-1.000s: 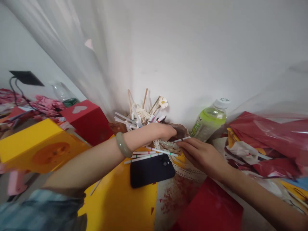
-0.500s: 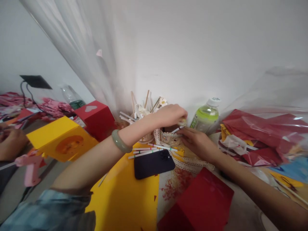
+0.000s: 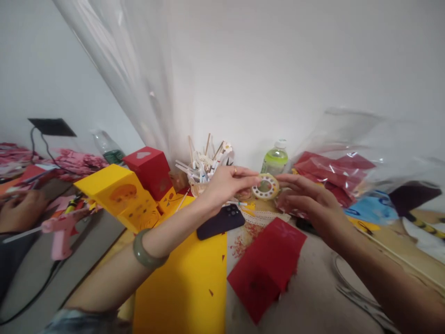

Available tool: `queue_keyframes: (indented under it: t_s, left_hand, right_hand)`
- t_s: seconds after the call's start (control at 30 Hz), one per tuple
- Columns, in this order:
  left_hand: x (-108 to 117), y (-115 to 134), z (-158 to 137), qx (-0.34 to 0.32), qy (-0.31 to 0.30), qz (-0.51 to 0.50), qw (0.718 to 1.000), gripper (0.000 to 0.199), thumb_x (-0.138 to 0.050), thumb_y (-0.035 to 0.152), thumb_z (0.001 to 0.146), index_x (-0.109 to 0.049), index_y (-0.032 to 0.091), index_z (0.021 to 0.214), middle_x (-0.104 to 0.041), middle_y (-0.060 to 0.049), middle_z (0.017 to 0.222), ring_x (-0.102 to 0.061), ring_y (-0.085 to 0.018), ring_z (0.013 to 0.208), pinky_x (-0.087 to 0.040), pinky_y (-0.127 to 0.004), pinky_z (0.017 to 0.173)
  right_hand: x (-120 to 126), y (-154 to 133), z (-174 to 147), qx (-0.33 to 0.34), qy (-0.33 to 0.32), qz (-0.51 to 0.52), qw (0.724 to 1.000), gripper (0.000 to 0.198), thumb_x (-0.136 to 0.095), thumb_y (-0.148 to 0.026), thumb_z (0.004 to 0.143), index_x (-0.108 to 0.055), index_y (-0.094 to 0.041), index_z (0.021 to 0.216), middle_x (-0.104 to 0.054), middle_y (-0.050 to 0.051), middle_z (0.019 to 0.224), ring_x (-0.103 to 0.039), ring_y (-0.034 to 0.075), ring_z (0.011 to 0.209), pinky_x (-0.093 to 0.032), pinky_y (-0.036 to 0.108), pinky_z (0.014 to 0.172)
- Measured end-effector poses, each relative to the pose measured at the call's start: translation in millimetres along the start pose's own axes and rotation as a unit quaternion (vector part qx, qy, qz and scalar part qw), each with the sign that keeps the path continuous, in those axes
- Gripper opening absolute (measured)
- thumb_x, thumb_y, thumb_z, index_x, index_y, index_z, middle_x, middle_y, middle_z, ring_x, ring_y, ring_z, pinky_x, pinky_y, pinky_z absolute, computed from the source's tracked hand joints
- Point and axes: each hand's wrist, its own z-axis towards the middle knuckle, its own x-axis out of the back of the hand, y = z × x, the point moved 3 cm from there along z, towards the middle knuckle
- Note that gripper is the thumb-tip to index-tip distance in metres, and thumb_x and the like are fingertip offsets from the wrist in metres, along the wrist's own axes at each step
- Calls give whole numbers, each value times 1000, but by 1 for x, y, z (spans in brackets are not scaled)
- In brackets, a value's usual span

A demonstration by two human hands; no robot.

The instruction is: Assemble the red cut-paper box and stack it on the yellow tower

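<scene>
A roll of tape (image 3: 274, 185), a pale yellow ring with a row of round holes in its core, is up in front of me above the table. My left hand (image 3: 231, 185), with a green bangle at the wrist, pinches the roll's left edge between thumb and fingers. At the opposite edge, the fingertips of my right hand (image 3: 309, 199) rest against the roll, the fingers curved. Below the hands lie a dark phone (image 3: 221, 222), a strip of white lace (image 3: 271, 216) and a folded red card box (image 3: 269, 266).
A crowded pen holder (image 3: 199, 188) and a green-labelled bottle (image 3: 274, 157) stand by the wall. Yellow (image 3: 114, 185) and red (image 3: 148, 169) boxes are at left, near a pink glue gun (image 3: 61, 234) and another person's hand (image 3: 24, 208). Scissors (image 3: 361, 297) lie at right.
Both hands have come up from the lace-trimmed container beside the pen holder, and the roll of tape is now plainly visible between them. The view has shifted somewhat.
</scene>
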Motion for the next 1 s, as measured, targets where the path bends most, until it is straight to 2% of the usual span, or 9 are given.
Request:
queue_keyframes:
  t_s: [0.07,0.2,0.43,0.5,0.6,0.73,0.87,0.93,1.0]
  left_hand:
    - [-3,-9,-21,14,2,-34,999,20,-76,22,63,-73,11,80,-67,-1,67,-54,-6,55,-46,-20,57]
    - [-10,-22,-56,20,1,-63,998,26,-79,25,60,-74,13,82,-71,-3,74,-60,-9,63,-49,-22,63]
    - [-20,-38,-103,-94,17,-18,995,19,-79,23,60,-75,17,77,-74,-4,78,-66,-15,72,-53,-30,73]
    - [-22,-40,-114,-147,29,10,989,14,-78,21,62,-75,17,75,-74,-4,79,-66,-16,74,-54,-30,73]
    - [-26,-41,-130,-245,59,77,965,9,-77,19,66,-76,19,75,-73,-5,79,-66,-17,77,-53,-29,74]
    - [-38,-43,-148,-328,66,147,931,9,-74,14,70,-75,18,78,-71,-5,77,-65,-15,75,-52,-26,71]
    - [-46,-48,-158,-320,45,139,936,9,-71,9,73,-72,16,78,-69,-4,77,-65,-13,75,-53,-22,69]
    - [-47,-51,-161,-302,50,133,943,8,-72,8,72,-72,15,77,-69,-4,77,-66,-12,74,-53,-21,67]
    - [-47,-54,-164,-288,60,127,947,9,-72,8,72,-72,15,77,-69,-4,78,-66,-12,73,-53,-20,65]
  right_hand:
    - [-8,-7,-18,-10,6,3,1000,26,-62,-35,77,-67,-21,99,-66,0,71,-60,13,60,-49,23,55]
    - [-19,-4,-52,-24,30,24,999,29,-69,-45,72,-73,-22,90,-66,1,66,-57,12,59,-48,23,56]
    - [-28,22,-103,-67,81,149,983,32,-77,-44,64,-75,-23,89,-72,5,90,-63,18,78,-51,32,72]
    - [-30,20,-114,-52,88,138,985,29,-73,-45,70,-75,-24,90,-72,5,94,-63,19,82,-51,31,72]
    - [-32,8,-124,19,120,59,991,22,-66,-41,77,-74,-26,92,-68,4,98,-61,17,84,-50,25,64]
    - [-40,-1,-132,85,102,15,991,12,-71,-34,74,-73,-24,80,-67,3,83,-59,14,68,-47,21,52]
    - [-43,15,-137,34,81,106,990,15,-65,-34,79,-74,-23,82,-68,2,76,-59,11,58,-51,24,55]
    - [-40,23,-140,7,112,114,987,17,-65,-33,80,-73,-22,89,-69,2,76,-60,12,59,-53,25,57]
    - [-37,26,-144,15,152,71,986,16,-63,-30,80,-72,-23,92,-69,2,82,-62,13,65,-52,24,56]
